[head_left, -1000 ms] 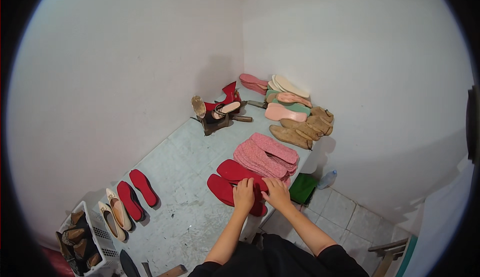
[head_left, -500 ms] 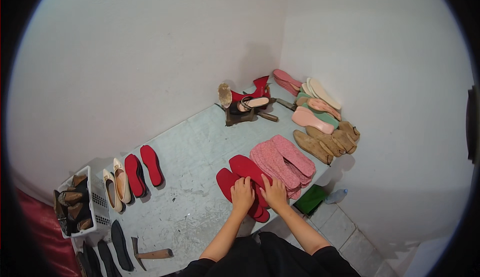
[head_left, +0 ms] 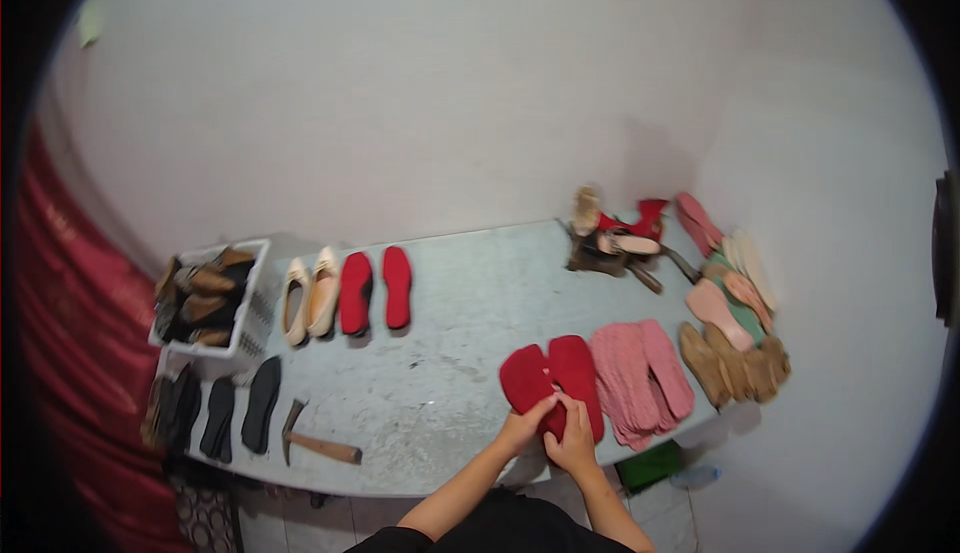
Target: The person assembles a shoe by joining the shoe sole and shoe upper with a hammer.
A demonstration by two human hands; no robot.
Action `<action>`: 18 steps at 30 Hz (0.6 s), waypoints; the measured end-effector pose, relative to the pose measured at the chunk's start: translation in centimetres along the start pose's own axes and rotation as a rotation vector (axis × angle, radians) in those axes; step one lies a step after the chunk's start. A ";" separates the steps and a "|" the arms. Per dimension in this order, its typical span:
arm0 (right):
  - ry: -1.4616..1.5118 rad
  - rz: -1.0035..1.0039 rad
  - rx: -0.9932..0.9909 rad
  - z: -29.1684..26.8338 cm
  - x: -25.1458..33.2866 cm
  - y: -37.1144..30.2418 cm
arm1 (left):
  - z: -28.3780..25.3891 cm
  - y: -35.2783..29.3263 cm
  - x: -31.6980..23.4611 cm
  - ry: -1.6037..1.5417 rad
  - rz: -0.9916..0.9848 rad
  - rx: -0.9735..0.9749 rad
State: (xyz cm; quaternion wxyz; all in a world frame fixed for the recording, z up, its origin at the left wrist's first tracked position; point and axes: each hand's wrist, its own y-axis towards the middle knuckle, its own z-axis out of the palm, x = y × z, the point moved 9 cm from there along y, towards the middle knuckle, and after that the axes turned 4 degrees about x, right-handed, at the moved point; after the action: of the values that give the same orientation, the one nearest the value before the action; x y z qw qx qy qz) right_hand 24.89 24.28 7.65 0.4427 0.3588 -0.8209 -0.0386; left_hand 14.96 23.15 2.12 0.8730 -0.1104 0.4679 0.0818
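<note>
Both my hands are at the near right part of the table, on flat red insoles. My left hand (head_left: 524, 429) grips the lower end of one red insole (head_left: 525, 377), its thumb lying on top; this piece looks lifted and tilted. My right hand (head_left: 573, 437) closes on the same lower end, its fingertips meeting my left thumb. Beside it, further red insoles (head_left: 574, 361) lie partly beneath my right hand. A stack of speckled pink insoles (head_left: 664, 373) touches them on the right. The undersides of both hands are hidden.
At left are a white basket (head_left: 257, 288) of wooden lasts, cream flats (head_left: 322, 293), red soles (head_left: 356, 293), black soles (head_left: 262, 405) and a hammer (head_left: 325, 448). Heeled shoes (head_left: 627, 244), mixed insoles (head_left: 718, 315) and tan lasts (head_left: 707, 365) lie at right. A red curtain (head_left: 80, 353) hangs left.
My view has swung left, showing more of the curtain. My hands have gone from spread over the red insoles to gripping one, which has turned and risen slightly.
</note>
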 end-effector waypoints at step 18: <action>1.124 0.350 0.874 25.9 18.4 -8.7 | -22.0 -26.5 -10.2 0.129 0.119 -0.587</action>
State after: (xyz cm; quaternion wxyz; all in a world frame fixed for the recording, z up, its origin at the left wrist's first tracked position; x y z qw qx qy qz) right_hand 3.68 -0.19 1.50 0.6130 0.3319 -0.4555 0.5537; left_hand -1.74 -8.65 1.84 0.7661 -0.3352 0.4844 0.2572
